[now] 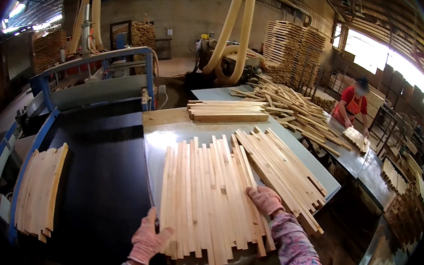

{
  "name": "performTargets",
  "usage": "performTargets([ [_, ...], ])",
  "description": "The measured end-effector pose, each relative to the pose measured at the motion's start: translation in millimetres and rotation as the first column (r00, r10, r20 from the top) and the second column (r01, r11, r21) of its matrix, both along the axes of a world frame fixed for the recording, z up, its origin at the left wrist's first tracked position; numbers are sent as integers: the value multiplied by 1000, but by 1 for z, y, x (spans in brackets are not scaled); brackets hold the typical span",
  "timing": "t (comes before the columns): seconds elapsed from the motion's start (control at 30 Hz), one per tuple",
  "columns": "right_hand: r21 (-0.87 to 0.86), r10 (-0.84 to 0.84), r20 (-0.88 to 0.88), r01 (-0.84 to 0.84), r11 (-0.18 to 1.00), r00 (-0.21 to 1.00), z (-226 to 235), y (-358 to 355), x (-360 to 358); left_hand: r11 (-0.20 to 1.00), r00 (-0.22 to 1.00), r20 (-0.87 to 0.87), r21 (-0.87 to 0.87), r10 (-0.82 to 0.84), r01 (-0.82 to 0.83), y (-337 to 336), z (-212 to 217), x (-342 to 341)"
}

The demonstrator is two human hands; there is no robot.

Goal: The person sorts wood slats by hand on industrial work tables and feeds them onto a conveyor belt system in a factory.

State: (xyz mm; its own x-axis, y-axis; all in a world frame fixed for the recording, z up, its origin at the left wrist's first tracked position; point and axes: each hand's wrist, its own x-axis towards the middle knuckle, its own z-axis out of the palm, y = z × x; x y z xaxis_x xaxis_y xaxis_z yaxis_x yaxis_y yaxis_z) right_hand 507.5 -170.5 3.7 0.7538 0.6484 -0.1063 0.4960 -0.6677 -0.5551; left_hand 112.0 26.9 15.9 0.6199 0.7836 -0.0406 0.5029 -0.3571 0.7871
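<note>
Left hand [148,241] is resting open at the left edge of the stick row [200,198], lying on the bench [156,160]; right hand [265,200] is curling over the row's right edge, its grip unclear. Closing its gaps is likely calling for even inward pressure.

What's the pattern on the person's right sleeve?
The right sleeve has a mottled pink, purple and blue print, best seen in the head view.

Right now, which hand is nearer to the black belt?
Left. The left hand is by the right edge of the black belt; the right hand is farther away, at the right side of the middle wooden strips.
</note>
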Motion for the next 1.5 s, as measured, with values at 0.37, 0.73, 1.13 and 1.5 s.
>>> performTargets([
  [0.37, -1, 26, -96, -26, 1000, 995, 25, 128, -174, 981, 969, -173, 117, 177, -158, 68, 3, -153],
  [0.73, 1, 452, -116, -455, 891, 884, -5, 409, -355, 681, 689, 339, 162, 641, -714, 76, 18, -365],
  [1.13, -82, 357, 288, -348, 934, 889, 35, 214, -208, 958, 601, 781, -272, 167, 87, 37, 35, -240],
  [1.5, 296, -529, 61, 491, 819, 846, 5, -237, 47, 644, 845, 524, -612, -104, 459, -62, 29, 36],
])
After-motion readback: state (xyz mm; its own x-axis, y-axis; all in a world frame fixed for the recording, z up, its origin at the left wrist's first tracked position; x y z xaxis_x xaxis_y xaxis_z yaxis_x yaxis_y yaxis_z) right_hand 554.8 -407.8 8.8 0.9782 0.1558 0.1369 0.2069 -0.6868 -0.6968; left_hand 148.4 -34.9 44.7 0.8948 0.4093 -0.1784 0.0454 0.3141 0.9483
